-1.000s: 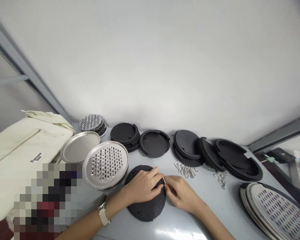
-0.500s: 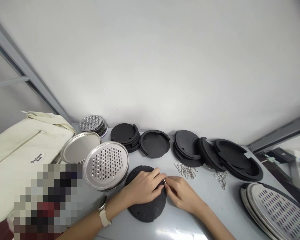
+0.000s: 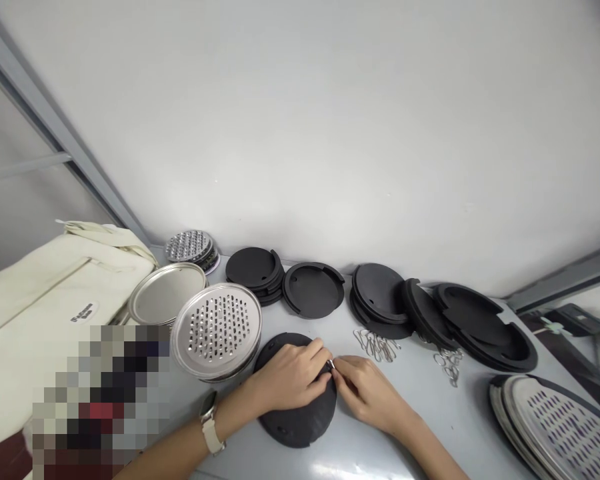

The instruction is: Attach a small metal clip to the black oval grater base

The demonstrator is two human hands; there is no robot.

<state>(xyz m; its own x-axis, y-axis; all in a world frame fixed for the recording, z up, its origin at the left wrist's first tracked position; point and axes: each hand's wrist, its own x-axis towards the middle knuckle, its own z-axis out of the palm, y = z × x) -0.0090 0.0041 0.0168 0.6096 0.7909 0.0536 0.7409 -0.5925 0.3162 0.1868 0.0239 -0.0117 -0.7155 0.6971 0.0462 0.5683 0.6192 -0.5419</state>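
A round black plastic disc point(image 3: 300, 423) lies on the table in front of me, with small holes near its edge. My left hand point(image 3: 293, 377) rests across it, the thumb and fingers closed on its right edge. At that same edge my right hand point(image 3: 365, 390) pinches a small shiny metal clip point(image 3: 331, 364); most of the clip is hidden by the fingertips. Just behind the right hand lies a small heap of wire clips point(image 3: 377, 345). A perforated steel grater disc point(image 3: 220, 330) tops a stack left of the black disc.
Plain steel discs point(image 3: 167, 293) and a smaller grater stack point(image 3: 190, 247) stand at the back left beside a cream bag point(image 3: 45, 313). Black lids point(image 3: 314, 290) line the wall, several of them stacked. More wire rings point(image 3: 450, 367) lie right. A large grater stack point(image 3: 555, 420) fills the right front.
The view has shifted slightly, so most things sit a little further right. Both hands keep nearly the same hold at the disc's edge.
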